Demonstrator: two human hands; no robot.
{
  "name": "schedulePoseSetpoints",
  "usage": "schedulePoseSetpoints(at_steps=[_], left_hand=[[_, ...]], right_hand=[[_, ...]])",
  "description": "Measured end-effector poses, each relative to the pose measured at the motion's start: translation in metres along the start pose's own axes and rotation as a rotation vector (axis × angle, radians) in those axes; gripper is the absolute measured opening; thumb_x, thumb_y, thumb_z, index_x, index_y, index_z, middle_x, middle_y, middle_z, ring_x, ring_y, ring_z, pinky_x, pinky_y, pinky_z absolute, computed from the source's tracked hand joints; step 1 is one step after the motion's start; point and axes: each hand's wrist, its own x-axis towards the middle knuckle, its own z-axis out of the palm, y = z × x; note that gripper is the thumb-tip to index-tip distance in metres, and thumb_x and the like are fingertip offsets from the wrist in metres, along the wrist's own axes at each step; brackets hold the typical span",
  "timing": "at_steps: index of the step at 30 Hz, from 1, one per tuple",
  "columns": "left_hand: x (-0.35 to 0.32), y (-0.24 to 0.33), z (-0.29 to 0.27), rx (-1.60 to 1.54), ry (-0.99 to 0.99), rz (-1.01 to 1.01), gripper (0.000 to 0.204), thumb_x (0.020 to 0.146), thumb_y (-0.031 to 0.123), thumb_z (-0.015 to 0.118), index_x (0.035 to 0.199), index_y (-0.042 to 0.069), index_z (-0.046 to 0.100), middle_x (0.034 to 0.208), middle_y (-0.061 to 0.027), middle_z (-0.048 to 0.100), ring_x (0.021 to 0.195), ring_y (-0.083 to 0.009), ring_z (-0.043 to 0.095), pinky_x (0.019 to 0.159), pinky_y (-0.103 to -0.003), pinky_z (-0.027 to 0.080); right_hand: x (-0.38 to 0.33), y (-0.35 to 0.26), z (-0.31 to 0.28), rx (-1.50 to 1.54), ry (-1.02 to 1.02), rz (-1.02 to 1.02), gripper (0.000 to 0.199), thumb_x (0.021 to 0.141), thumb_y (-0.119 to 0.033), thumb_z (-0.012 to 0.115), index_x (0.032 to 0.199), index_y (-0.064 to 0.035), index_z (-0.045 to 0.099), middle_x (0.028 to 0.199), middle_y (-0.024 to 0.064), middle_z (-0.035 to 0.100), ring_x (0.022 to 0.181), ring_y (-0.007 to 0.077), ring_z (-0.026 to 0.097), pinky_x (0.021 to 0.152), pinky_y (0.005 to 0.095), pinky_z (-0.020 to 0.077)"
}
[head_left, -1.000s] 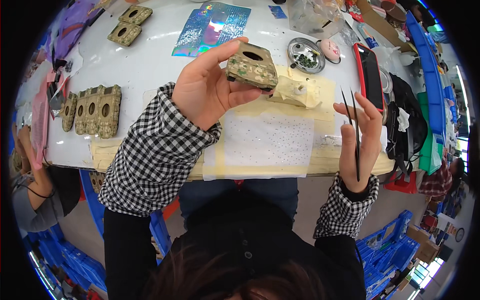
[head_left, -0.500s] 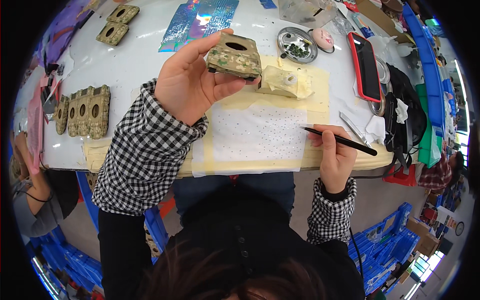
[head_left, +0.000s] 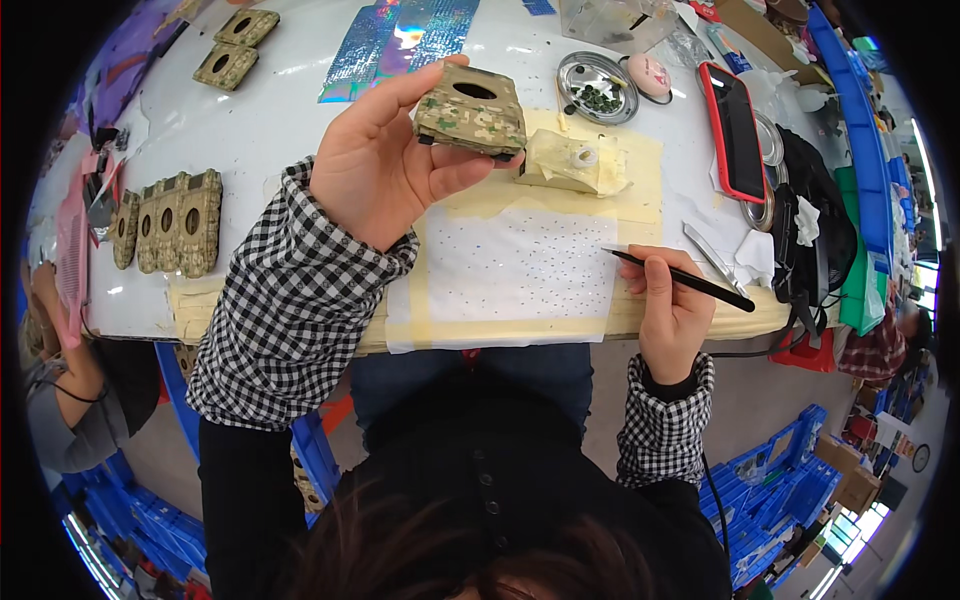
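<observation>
Held up over the table by my left hand [head_left: 385,165] is a small camouflage-patterned housing [head_left: 490,125] with a dark oval hole in its top face. The fingers and thumb grip its left side and underside. My right hand [head_left: 670,310] pinches a slim black pen-like tool [head_left: 700,285] with a fine pale tip pointing left. That tip hovers at the right edge of a white sheet [head_left: 500,305] scattered with many tiny dark and shiny specks. Beyond the sheet sits a block wrapped in yellowish tape [head_left: 560,175], with a small white ring on it.
More camouflage housings [head_left: 200,225] stand in a row at left, with two [head_left: 225,65] farther back. A metal dish [head_left: 628,108] of dark green bits, a red-cased phone [head_left: 730,130] and a metal tool [head_left: 708,250] lie at right. Iridescent sheets [head_left: 350,55] lie at the back.
Almost nothing differs. The view has shifted very slightly; both hands keep their holds on the housing and the black tool.
</observation>
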Motion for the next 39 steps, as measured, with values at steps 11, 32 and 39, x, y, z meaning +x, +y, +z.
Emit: schedulePoseSetpoints(at_steps=[11,32,39], left_hand=[[-0.001,0.000,0.000,-0.011,-0.010,0.004,0.046,0.099,0.027,0.033,0.136,0.001,0.034,0.131,-0.0348,0.040,0.102,-0.0358,0.061,0.077,-0.031,0.060],[-0.004,0.004,0.017,-0.023,0.141,-0.052,0.045,0.097,0.029,0.041,0.136,0.008,0.033,0.122,-0.0259,0.053,0.091,-0.0345,0.066,0.069,-0.031,0.060],[-0.007,0.005,0.020,-0.023,0.167,-0.069,0.046,0.097,0.030,0.042,0.136,0.007,0.035,0.117,-0.0163,0.059,0.092,-0.0326,0.066,0.069,-0.031,0.059]], right_hand=[[-0.001,-0.003,0.001,0.038,-0.004,0.008,0.017,0.095,-0.009,0.053,0.096,0.0053,0.063,0.081,0.0070,0.065,0.072,0.0088,0.058,0.064,0.0195,0.0452],[0.079,-0.089,0.030,0.223,-0.306,-0.422,0.016,0.092,-0.007,0.055,0.098,0.0060,0.063,0.090,0.0108,0.065,0.080,0.0130,0.061,0.071,0.0230,0.0491],[0.087,-0.087,0.046,0.295,-0.347,-0.372,0.017,0.092,-0.008,0.056,0.099,0.0060,0.063,0.091,0.0101,0.065,0.081,0.0129,0.060,0.073,0.0232,0.0487]])
